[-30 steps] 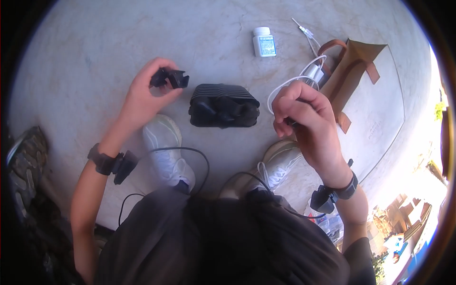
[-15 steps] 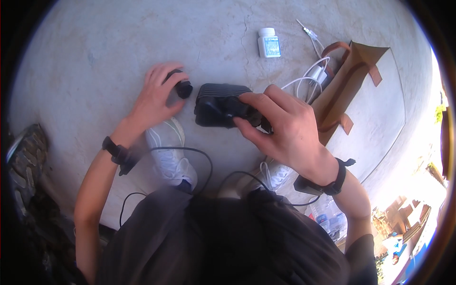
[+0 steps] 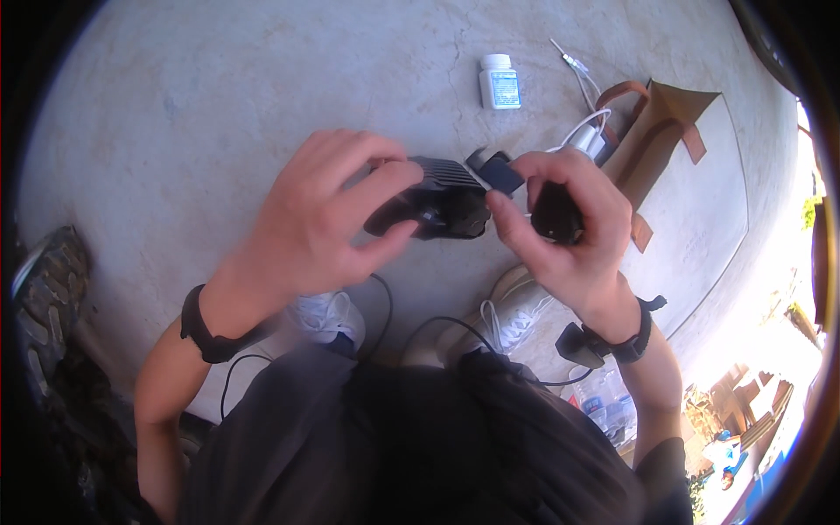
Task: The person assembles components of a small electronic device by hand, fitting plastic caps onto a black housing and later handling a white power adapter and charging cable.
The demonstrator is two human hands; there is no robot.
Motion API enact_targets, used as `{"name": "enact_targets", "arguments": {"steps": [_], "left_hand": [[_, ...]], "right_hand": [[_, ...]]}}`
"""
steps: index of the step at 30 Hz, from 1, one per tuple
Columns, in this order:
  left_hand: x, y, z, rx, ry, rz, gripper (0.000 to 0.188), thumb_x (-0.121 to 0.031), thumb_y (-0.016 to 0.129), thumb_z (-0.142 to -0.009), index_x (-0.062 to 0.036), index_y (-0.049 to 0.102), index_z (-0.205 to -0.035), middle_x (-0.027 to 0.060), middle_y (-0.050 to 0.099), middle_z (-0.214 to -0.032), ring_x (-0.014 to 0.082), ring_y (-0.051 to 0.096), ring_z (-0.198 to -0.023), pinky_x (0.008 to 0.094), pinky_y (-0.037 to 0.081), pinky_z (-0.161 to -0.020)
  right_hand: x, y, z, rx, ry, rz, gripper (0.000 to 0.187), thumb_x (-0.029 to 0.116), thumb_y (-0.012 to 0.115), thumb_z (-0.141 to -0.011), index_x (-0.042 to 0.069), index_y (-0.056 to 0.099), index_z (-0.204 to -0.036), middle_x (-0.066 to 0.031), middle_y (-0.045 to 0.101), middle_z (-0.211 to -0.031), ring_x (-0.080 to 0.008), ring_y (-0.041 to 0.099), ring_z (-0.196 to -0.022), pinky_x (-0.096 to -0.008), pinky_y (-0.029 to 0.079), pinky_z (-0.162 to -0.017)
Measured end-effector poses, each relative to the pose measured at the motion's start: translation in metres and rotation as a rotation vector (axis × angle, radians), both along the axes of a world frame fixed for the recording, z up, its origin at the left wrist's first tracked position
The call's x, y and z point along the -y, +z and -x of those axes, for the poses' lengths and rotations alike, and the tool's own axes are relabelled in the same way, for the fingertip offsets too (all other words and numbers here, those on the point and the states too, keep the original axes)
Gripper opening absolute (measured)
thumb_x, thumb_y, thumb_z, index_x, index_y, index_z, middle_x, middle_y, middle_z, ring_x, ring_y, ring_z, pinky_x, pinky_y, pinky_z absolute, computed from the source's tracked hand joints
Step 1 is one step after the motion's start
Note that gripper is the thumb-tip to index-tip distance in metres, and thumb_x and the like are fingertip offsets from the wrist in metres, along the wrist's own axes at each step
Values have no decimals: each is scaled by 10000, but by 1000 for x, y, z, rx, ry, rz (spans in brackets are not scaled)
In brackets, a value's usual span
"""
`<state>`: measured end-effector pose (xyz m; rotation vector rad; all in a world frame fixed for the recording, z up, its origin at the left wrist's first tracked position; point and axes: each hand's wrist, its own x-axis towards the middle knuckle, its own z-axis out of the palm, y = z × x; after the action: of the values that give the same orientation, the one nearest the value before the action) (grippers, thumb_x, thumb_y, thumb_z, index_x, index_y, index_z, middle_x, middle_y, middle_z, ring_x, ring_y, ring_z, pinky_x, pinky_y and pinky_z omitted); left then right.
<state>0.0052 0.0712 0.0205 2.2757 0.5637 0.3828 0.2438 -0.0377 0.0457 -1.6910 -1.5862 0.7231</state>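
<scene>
A black object with a ribbed top and a glossy, moulded front point(image 3: 437, 214) is between my two hands. My left hand point(image 3: 319, 206) curls around its left end, thumb at the front and fingers over the top; the palm hides that end. Just right of it, my right hand point(image 3: 582, 219) is closed on a dark, rounded piece point(image 3: 556, 213). A small black block with a greyish curved part point(image 3: 499, 171) sticks out past its thumb and index finger, touching or nearly touching the ribbed object's right end. I cannot tell whether both pieces are one thing.
A white bottle with a blue label point(image 3: 500, 83) stands beyond my hands. To its right lie a white cable point(image 3: 577, 70) and an open bag with brown handles point(image 3: 652, 149). My white shoes point(image 3: 521, 319) are close below. Clear plastic bottles point(image 3: 604, 402) lie beside my right forearm.
My left hand has moved right onto the ribbed object; the small black piece it held no longer shows there. My right hand has shifted right off that object, now gripping a dark piece.
</scene>
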Motion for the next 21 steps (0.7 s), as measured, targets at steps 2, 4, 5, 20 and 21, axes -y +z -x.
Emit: {"name": "enact_targets", "arguments": {"steps": [2,4,5,20,21], "left_hand": [[8,-5,3,-47,5,-40,378,-43,830,-713,-52,696,-1067,101,654,-1105,321,626,-973,410,519,-851],[11,-9,7,-45,12,-12,373,-38,837,-714,-52,696,-1058,102,653,-1099,316,627,-972,405,520,-844],[12,-9,7,-43,22,16,368,-33,844,-714,-53,696,-1050,102,653,-1092,311,628,-972,401,522,-838],[-3,0,12,143,165,346,221,-2,784,-848,-56,691,-1042,60,651,-1017,168,642,-893,302,510,-823],[-6,-1,12,142,165,348,221,-2,784,-848,-56,691,-1042,60,651,-1017,168,642,-893,302,510,-823]], "right_hand": [[1,-7,-10,133,2,-1,206,104,815,-812,56,692,-971,-79,634,-792,-230,623,-626,-320,497,-578],[3,-25,-23,214,23,-2,186,125,796,-837,57,681,-965,-91,640,-806,-260,633,-630,-344,507,-587],[6,-34,-29,283,54,130,185,140,770,-860,56,664,-985,-109,643,-845,-296,649,-676,-381,521,-619],[27,-77,-38,443,183,416,409,156,729,-882,52,550,-1235,-180,623,-1036,-398,673,-898,-480,550,-771],[28,-75,-37,437,184,414,427,152,727,-883,55,548,-1258,-180,622,-1038,-398,674,-894,-478,551,-770]]}}
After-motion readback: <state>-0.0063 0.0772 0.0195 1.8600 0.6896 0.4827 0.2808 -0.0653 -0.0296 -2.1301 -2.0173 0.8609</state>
